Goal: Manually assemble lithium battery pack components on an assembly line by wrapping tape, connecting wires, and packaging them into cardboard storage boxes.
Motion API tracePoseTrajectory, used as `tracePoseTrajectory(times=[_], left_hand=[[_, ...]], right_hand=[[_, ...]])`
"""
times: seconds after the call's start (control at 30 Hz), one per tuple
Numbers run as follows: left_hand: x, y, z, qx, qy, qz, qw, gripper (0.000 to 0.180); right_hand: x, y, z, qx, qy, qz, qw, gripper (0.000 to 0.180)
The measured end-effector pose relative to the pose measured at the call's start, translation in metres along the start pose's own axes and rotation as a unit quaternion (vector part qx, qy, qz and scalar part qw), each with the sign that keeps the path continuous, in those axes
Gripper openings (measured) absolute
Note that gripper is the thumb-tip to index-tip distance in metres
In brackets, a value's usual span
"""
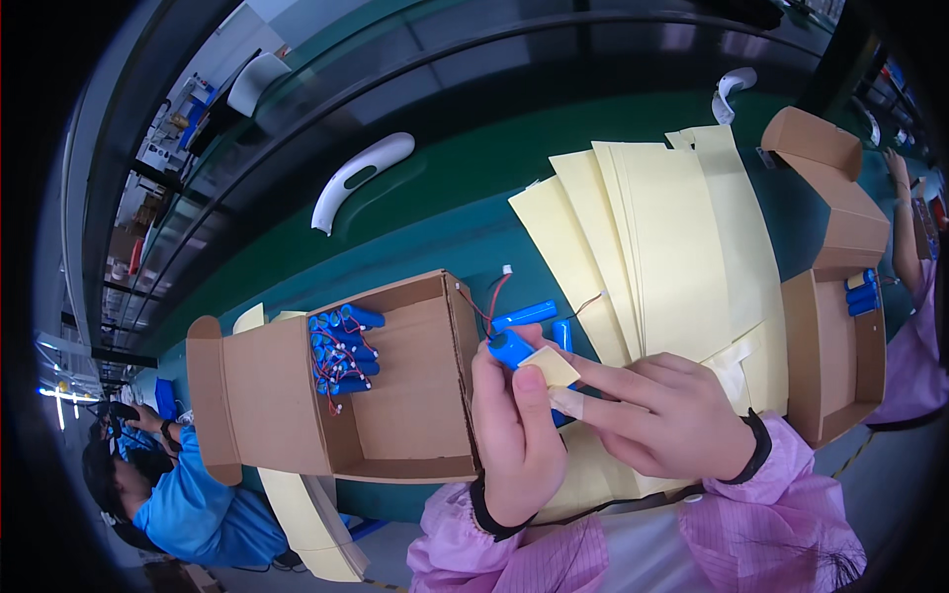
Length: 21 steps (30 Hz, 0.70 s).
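Observation:
My left hand is closed around a blue cylindrical battery with thin wires at its upper end. Its thumb lies against a small cream-coloured pad on the battery's side. From the right, my right hand reaches in, its fingertips closed at the pad's edge; its thumb is hidden. A pale wrap covers one of its fingertips. Just beyond my hands, another blue battery lies on the green table, with more partly covered by my fingers. On the left, an open cardboard box holds several blue batteries with red wires and white connectors.
Large cream sheets fan out beyond my right hand. A second cardboard box with blue batteries stands at the right. White curved shells lie farther back. A person in blue is at the left; another person's arm shows far right.

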State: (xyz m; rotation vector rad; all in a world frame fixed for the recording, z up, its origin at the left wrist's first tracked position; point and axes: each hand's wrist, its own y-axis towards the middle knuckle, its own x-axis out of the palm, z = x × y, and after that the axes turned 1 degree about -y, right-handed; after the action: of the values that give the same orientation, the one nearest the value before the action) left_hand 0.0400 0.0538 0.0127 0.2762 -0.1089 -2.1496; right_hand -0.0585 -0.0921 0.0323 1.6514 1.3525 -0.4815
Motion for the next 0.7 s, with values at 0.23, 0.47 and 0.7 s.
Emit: tracePoseTrajectory(times=[0.23, 0.47, 0.7], left_hand=[[-0.017, 0.008, 0.014, 0.045, -0.287, 0.109, 0.951, 0.042], [-0.028, 0.002, 0.002, -0.004, -0.422, -0.029, 0.906, 0.038], [-0.020, -0.005, 0.019, -0.071, 0.000, -0.051, 0.996, 0.083]], right_hand=[[-0.009, -0.007, 0.008, 0.198, 0.048, -0.017, 0.979, 0.037], [-0.052, -0.029, -0.004, 0.169, -0.021, -0.089, 0.981, 0.039], [-0.065, -0.079, -0.003, 0.336, -0.128, -0.128, 0.924, 0.037]])
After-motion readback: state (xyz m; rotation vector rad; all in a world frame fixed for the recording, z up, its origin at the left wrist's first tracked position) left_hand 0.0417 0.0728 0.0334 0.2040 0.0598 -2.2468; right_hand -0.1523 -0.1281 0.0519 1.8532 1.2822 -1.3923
